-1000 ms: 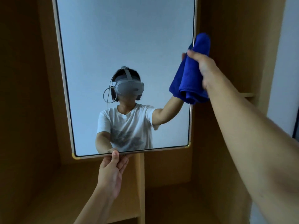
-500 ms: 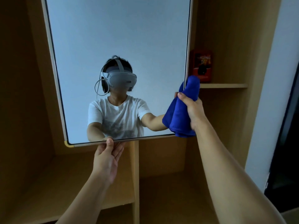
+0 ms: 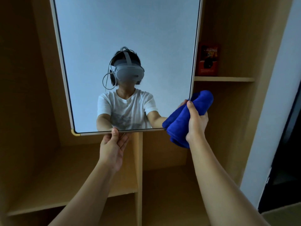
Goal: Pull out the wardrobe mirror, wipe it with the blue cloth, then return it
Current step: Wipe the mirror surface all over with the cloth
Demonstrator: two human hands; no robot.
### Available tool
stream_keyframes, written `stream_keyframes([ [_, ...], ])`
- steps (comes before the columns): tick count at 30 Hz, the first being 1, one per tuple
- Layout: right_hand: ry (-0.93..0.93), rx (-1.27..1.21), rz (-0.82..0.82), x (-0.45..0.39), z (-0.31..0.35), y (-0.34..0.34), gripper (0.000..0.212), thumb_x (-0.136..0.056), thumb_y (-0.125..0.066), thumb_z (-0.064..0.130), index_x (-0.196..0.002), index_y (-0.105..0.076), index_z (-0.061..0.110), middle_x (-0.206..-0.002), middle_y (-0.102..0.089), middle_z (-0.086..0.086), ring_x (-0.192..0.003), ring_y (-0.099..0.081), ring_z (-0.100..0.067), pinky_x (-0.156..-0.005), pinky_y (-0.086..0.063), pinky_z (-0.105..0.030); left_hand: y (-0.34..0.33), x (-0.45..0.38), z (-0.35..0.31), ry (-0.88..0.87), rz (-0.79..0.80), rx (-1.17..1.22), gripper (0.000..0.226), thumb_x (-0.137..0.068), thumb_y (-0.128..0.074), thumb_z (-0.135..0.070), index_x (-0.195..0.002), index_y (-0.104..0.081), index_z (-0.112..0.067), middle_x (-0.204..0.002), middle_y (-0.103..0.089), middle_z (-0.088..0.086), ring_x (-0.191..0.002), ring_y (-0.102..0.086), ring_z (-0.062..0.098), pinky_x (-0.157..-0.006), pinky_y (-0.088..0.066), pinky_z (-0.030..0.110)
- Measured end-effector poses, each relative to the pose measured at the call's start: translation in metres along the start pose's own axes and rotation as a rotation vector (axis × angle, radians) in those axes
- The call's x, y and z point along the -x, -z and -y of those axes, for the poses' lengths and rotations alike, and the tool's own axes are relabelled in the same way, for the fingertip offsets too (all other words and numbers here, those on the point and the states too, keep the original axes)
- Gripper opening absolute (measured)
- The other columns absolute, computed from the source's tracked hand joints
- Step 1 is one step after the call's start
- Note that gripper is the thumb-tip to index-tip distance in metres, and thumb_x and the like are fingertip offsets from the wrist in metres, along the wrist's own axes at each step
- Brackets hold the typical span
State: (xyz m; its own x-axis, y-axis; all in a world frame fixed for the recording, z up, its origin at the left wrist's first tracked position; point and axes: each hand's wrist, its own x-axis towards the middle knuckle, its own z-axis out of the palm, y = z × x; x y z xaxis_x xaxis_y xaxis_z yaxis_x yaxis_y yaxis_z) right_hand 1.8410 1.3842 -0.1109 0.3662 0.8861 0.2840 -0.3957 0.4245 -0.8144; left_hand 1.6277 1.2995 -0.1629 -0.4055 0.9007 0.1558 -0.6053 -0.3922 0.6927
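Mirror (image 3: 127, 38): tall pale-framed pane, tan corner cap, standing out before wooden wardrobe (image 3: 231, 128). Left hand (image 3: 112, 149) pinches its bottom edge, thumb on front. Right hand (image 3: 197, 123) grips bunched blue cloth (image 3: 177, 126) at lower right corner. Red box (image 3: 207, 60) on shelf behind

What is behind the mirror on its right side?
A wooden shelf holding a red box peeks out past the mirror. The box's left edge and the shelving behind the glass are hidden.

I stood at a home's built-in wooden wardrobe (image 3: 228, 144), its pull-out mirror (image 3: 127, 38) and shelves (image 3: 224, 79) before me
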Motion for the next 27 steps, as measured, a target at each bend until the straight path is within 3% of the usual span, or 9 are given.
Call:
stream_keyframes([
  [2,-0.096,-0.115,-0.025,0.006,-0.002,0.005,0.056,-0.079,-0.073,0.038,-0.127,-0.051,0.020,-0.112,-0.068,-0.001,-0.101,-0.065,-0.021,-0.095,-0.049,-0.046,0.001,-0.001,0.000,0.001,0.002,-0.012,0.019,-0.097,-0.045,-0.023,-0.109,-0.055,-0.012,-0.099,-0.072,0.009,-0.089,-0.071,0.020,-0.064,-0.057,0.025],
  [4,-0.261,-0.312,0.029,0.018,-0.006,0.013,0.056,-0.080,-0.070,0.043,-0.127,-0.050,0.019,-0.115,-0.065,-0.006,-0.099,-0.066,-0.026,-0.087,-0.053,-0.045,0.002,-0.002,-0.001,0.002,0.000,-0.039,0.019,-0.097,-0.045,-0.024,-0.109,-0.055,-0.013,-0.101,-0.072,0.009,-0.090,-0.070,0.020,-0.065,-0.057,0.025],
  [7,-0.444,-0.531,0.128,0.048,-0.023,0.019,0.049,-0.084,-0.061,0.052,-0.117,-0.055,0.016,-0.093,-0.069,-0.007,-0.071,-0.071,-0.022,-0.060,-0.057,-0.033,0.002,-0.002,-0.002,0.003,-0.005,-0.056,0.019,-0.096,-0.046,-0.024,-0.109,-0.055,-0.013,-0.098,-0.073,0.007,-0.089,-0.071,0.019,-0.067,-0.055,0.026],
  [10,-0.514,-0.692,0.156,0.072,-0.034,-0.004,0.039,-0.084,-0.060,0.051,-0.113,-0.061,0.026,-0.082,-0.075,-0.002,-0.068,-0.072,-0.023,-0.056,-0.056,-0.034,0.004,0.001,-0.002,-0.016,0.021,-0.085,0.021,-0.096,-0.046,-0.024,-0.111,-0.054,-0.012,-0.094,-0.074,0.004,-0.091,-0.070,0.019,-0.072,-0.053,0.027],
  [12,-0.578,-0.762,0.129,0.082,-0.031,-0.029,0.039,-0.082,-0.065,0.048,-0.115,-0.057,0.029,-0.087,-0.075,-0.002,-0.076,-0.072,-0.028,-0.058,-0.056,-0.041,0.004,0.004,-0.002,-0.006,0.043,-0.074,0.019,-0.096,-0.045,-0.023,-0.110,-0.053,-0.013,-0.095,-0.074,0.005,-0.091,-0.070,0.019,-0.075,-0.052,0.029],
  [17,-0.712,-0.596,-0.007,0.105,-0.038,-0.074,0.049,-0.077,-0.072,0.041,-0.116,-0.046,0.025,-0.119,-0.060,-0.008,-0.107,-0.057,-0.036,-0.099,-0.040,-0.058,0.002,0.011,-0.004,0.018,0.002,-0.098,0.018,-0.095,-0.048,-0.025,-0.108,-0.056,-0.017,-0.102,-0.070,0.006,-0.094,-0.068,0.021,-0.075,-0.055,0.034],
  [21,-0.724,-0.514,-0.062,0.112,-0.046,-0.081,0.045,-0.077,-0.073,0.037,-0.108,-0.046,0.020,-0.108,-0.060,-0.007,-0.101,-0.058,-0.035,-0.097,-0.041,-0.057,0.003,0.013,-0.006,0.037,-0.034,-0.162,0.014,-0.094,-0.051,-0.030,-0.103,-0.058,-0.022,-0.100,-0.070,0.004,-0.091,-0.068,0.022,-0.067,-0.056,0.036],
  [24,-0.756,-0.524,-0.014,0.108,-0.046,-0.074,0.053,-0.075,-0.075,0.036,-0.116,-0.047,0.019,-0.114,-0.061,-0.010,-0.102,-0.058,-0.037,-0.097,-0.042,-0.056,0.006,0.014,-0.008,0.048,-0.007,-0.168,0.014,-0.093,-0.053,-0.029,-0.102,-0.059,-0.021,-0.089,-0.074,0.000,-0.083,-0.071,0.017,-0.063,-0.055,0.032],
  [27,-0.710,-0.552,0.014,0.104,-0.047,-0.060,0.056,-0.074,-0.075,0.036,-0.120,-0.047,0.022,-0.113,-0.062,-0.010,-0.099,-0.061,-0.034,-0.085,-0.048,-0.051,0.009,0.013,-0.010,0.024,0.018,-0.208,0.016,-0.094,-0.051,-0.028,-0.101,-0.059,-0.017,-0.087,-0.074,-0.001,-0.088,-0.069,0.017,-0.069,-0.051,0.029],
])
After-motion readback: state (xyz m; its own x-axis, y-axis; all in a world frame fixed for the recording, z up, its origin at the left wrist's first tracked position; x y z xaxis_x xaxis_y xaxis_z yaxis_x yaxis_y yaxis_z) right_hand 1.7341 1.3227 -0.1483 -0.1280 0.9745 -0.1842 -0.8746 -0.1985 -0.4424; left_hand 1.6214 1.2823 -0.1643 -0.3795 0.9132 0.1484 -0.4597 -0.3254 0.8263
